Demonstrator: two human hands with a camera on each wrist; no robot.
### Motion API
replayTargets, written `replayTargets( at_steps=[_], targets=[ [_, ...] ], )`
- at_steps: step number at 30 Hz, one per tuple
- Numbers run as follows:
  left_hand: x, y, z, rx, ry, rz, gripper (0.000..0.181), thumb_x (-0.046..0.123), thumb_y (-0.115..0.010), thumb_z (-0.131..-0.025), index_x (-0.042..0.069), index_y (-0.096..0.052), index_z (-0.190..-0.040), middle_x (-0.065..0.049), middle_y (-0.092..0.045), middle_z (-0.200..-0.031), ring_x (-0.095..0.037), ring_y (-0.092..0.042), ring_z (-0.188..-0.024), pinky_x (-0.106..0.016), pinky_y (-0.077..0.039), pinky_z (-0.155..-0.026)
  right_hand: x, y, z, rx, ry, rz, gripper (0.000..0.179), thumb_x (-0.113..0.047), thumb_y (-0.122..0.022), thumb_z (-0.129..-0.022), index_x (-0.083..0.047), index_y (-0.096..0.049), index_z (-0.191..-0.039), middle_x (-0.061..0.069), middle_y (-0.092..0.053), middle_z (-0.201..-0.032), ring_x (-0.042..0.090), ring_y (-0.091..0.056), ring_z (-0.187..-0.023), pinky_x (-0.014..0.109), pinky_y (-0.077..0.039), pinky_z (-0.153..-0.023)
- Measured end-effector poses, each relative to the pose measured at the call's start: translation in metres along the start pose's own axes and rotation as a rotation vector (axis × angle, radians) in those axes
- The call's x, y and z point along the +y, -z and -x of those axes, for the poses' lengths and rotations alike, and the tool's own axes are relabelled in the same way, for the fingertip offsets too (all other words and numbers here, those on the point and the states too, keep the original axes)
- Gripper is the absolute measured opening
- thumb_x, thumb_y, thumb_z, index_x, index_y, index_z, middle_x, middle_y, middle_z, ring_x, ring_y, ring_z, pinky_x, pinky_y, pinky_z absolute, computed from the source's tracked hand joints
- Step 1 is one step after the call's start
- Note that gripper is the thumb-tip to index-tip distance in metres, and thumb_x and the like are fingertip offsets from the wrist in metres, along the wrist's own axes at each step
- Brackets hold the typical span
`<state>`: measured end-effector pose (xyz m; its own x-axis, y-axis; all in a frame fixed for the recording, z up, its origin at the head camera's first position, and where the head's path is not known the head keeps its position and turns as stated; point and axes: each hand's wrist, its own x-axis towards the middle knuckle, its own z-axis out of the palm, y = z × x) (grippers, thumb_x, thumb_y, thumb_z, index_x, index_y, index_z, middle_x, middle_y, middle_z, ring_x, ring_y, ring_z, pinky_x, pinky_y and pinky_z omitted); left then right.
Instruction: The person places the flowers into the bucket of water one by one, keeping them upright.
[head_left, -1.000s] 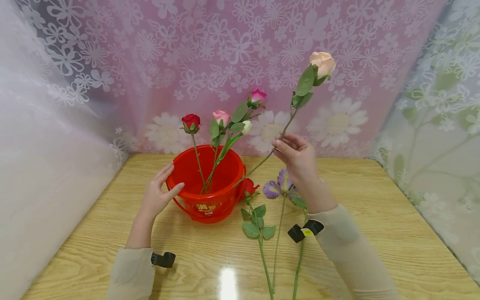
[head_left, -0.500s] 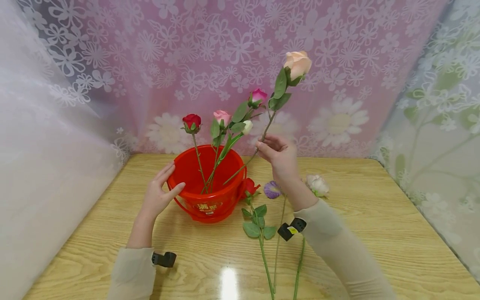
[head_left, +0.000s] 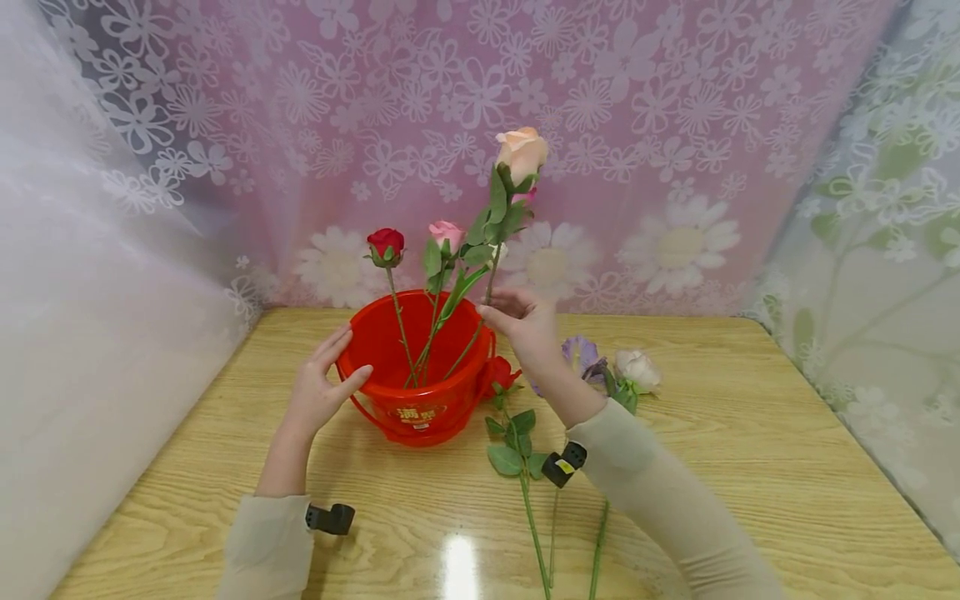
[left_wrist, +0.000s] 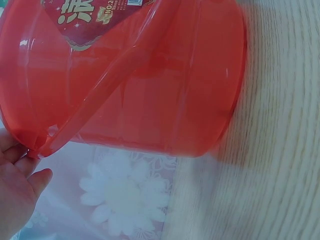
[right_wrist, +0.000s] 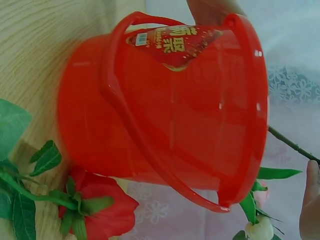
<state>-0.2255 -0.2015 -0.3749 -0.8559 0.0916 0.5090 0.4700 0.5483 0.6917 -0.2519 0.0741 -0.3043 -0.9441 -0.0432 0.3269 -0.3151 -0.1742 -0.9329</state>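
With its fingertips, my right hand [head_left: 528, 333] pinches the stem of a peach rose [head_left: 522, 156] above the right side of a red bucket [head_left: 459, 410]. The bloom points up and the stem's lower end is down inside the bucket. My left hand [head_left: 322, 383] rests against the bucket's left rim, fingers and thumb extended; in the left wrist view the fingers [left_wrist: 11, 150] touch beside the handle joint. A red rose [head_left: 386, 243], a pink rose [head_left: 446, 235] and a white bud [head_left: 497, 252] stand in the bucket. A magenta rose [head_left: 527, 197] is mostly hidden behind the peach one.
On the wooden table [head_left: 720, 467], right of the bucket, lie another red rose [head_left: 501, 377], a purple iris [head_left: 581, 357] and a whitish flower [head_left: 636, 369], partly under my right forearm. The bucket's handle [right_wrist: 145, 145] hangs down. A floral curtain [head_left: 420, 125] stands behind.
My right hand has moved left and slightly down with the peach rose, bringing its stem further into the bucket and more upright. My left hand has stayed at the rim.
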Motion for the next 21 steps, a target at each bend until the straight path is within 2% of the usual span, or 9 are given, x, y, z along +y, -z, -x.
replayTargets(
  at_steps=[6,13,21],
  targets=[
    [0.000,-0.001,-0.001,0.005,-0.012,0.000,0.062,0.023,-0.066,-0.080,-0.006,-0.042,-0.128,-0.013,-0.037,-0.136,-0.029,-0.032,-0.124,-0.049,-0.031,-0.095,0.008,-0.005,-0.001,-0.029,-0.026,0.045,0.026,0.002,-0.065,-0.077,0.007,-0.061,-0.101,0.008,-0.063,-0.085,0.020,-0.062,-0.078,0.032,-0.051,-0.073],
    [0.000,-0.002,-0.001,0.013,-0.024,0.005,0.061,0.021,-0.067,-0.079,-0.007,-0.043,-0.128,-0.013,-0.038,-0.135,-0.028,-0.032,-0.124,-0.047,-0.032,-0.096,0.013,-0.009,0.000,-0.069,-0.079,0.084,0.026,0.004,-0.064,-0.077,0.007,-0.061,-0.102,0.025,-0.060,-0.099,0.015,-0.061,-0.079,0.030,-0.050,-0.073],
    [-0.001,0.000,0.000,0.011,-0.009,0.011,0.061,0.022,-0.066,-0.079,-0.006,-0.042,-0.128,-0.013,-0.037,-0.136,-0.028,-0.031,-0.125,-0.048,-0.031,-0.096,0.020,-0.013,-0.001,-0.118,-0.102,0.191,0.022,0.001,-0.065,-0.077,0.004,-0.063,-0.099,0.021,-0.061,-0.099,0.020,-0.061,-0.084,0.030,-0.050,-0.074]
  ],
)
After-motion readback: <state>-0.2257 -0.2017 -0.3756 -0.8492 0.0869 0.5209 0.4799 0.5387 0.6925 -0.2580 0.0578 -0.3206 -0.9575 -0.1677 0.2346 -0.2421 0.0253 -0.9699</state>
